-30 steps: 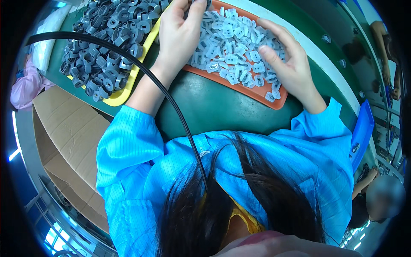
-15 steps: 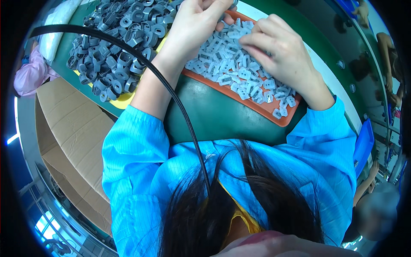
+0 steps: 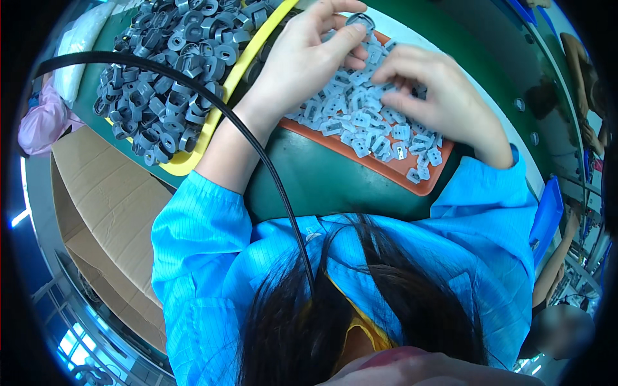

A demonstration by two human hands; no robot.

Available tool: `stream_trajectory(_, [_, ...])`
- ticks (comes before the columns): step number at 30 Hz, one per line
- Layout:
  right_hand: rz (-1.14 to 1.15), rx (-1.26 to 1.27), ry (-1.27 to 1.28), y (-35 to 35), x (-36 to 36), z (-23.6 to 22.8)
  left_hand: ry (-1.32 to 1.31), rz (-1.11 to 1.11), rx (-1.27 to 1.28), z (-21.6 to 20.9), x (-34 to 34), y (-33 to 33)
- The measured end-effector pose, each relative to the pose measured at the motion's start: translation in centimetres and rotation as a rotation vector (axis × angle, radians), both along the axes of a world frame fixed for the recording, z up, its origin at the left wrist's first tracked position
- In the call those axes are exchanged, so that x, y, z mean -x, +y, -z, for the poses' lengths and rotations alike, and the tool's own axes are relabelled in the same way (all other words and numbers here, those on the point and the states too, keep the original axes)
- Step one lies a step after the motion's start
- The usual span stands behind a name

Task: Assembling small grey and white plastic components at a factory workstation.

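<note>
My left hand [image 3: 308, 59] grips a grey ring-shaped plastic part [image 3: 362, 21] between thumb and fingers, above the far end of the orange tray [image 3: 360, 161]. Small translucent plastic pieces [image 3: 370, 119], each with holes or slots, lie heaped in that tray. Over the heap's right side hovers my right hand [image 3: 444, 90], its fingers curled in toward the thumb and slightly blurred. Whatever sits at its fingertips cannot be made out.
Left of my left forearm, a yellow tray [image 3: 187, 161] holds a pile of grey plastic parts [image 3: 170, 83]. A black cable [image 3: 257, 138] crosses in front. A cardboard box [image 3: 106, 199] stands at left, a blue bin [image 3: 547, 215] at right. Other people show at both edges.
My left hand has come nearer, bringing the grey part further into view. My right hand has shifted right and slightly nearer, with its thumb and fingers now lifted from the pieces.
</note>
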State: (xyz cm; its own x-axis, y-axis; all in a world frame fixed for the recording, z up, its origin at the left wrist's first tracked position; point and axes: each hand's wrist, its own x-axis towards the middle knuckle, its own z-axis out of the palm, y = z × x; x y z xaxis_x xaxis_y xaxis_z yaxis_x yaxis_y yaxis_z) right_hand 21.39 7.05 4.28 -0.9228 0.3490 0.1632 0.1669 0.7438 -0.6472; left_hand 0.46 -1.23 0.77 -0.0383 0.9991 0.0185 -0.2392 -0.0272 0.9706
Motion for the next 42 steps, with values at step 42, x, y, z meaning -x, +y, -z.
stream_trajectory(42, [0.396, 0.8, 0.26, 2.7, 4.4, -0.6, 0.364, -0.244, -0.265, 1.2, 0.5, 0.6])
